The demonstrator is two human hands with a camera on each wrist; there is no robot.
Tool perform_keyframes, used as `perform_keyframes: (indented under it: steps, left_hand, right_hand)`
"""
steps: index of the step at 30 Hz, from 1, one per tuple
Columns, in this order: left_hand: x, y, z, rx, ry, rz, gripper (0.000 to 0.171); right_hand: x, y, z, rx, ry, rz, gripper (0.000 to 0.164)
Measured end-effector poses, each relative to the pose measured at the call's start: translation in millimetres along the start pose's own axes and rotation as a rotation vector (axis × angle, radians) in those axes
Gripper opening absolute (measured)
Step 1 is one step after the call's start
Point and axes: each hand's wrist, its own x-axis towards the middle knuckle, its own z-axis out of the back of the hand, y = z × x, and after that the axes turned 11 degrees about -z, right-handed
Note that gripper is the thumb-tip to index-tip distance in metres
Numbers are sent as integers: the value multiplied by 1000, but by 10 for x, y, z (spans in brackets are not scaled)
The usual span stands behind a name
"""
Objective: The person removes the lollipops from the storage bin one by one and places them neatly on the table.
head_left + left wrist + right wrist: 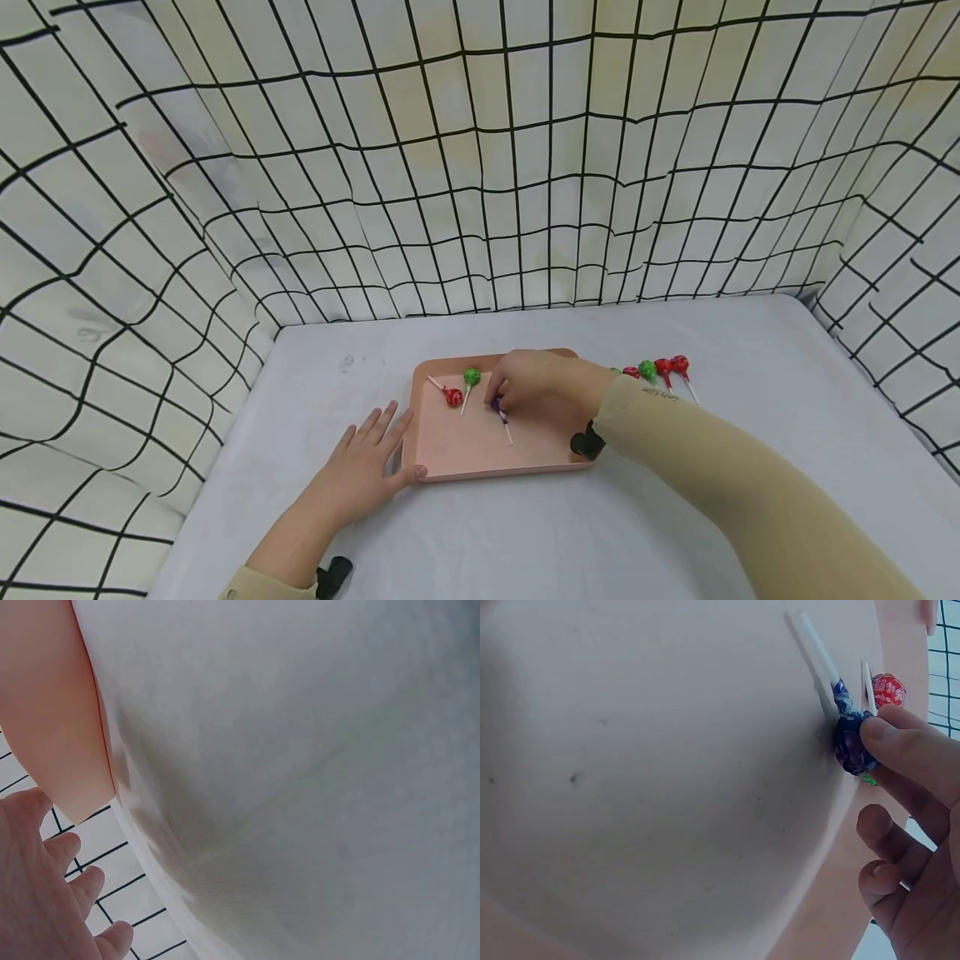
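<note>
My right hand (528, 379) is over the pink tray (450, 450), pinching a lollipop in a dark purple-blue wrapper (851, 746) by its round head, between thumb and forefinger. Its white stick points toward the near side of the tray. To its left in the tray lie a green lollipop (471, 377) and a red lollipop (453, 397). My left hand (363, 475) is spread at the tray's left edge, the thumb touching the near left corner. In the left wrist view, fingertips of that hand (88, 883) show beside the tray's side.
Several red and green lollipops (663, 367) lie in a row on the white tabletop (495, 533), right of the tray, partly hidden by my right forearm. White walls with a black grid (525, 167) stand at the back and both sides. A small black camera sits at each wrist.
</note>
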Motion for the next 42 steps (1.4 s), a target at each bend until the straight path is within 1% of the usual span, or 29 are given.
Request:
perform_keyframes:
  steps: [4, 11, 21, 24, 30, 37, 42]
  left_hand:
    - [-2, -42, 55, -11, 13, 6, 91]
    - [-2, -18, 24, 0, -9, -12, 91]
    - [-4, -41, 48, 0, 1, -9, 91]
    - [-6, -56, 66, 2, 10, -3, 90]
    - [-7, -57, 77, 10, 22, 4, 89]
    - [-3, -46, 61, 8, 28, 15, 90]
    - [-4, -35, 52, 7, 25, 14, 90]
  right_hand:
    - [-17, -14, -9, 10, -3, -5, 22]
    - [-54, -16, 5, 32, -7, 5, 23]
    - [-43, -63, 17, -4, -35, 36, 28]
    - [-51, -58, 21, 15, -34, 40, 28]
    - [-44, -49, 9, 55, -26, 20, 27]
    - [-18, -38, -7, 36, -28, -6, 24]
    - [-26, -14, -16, 47, -20, -33, 24]
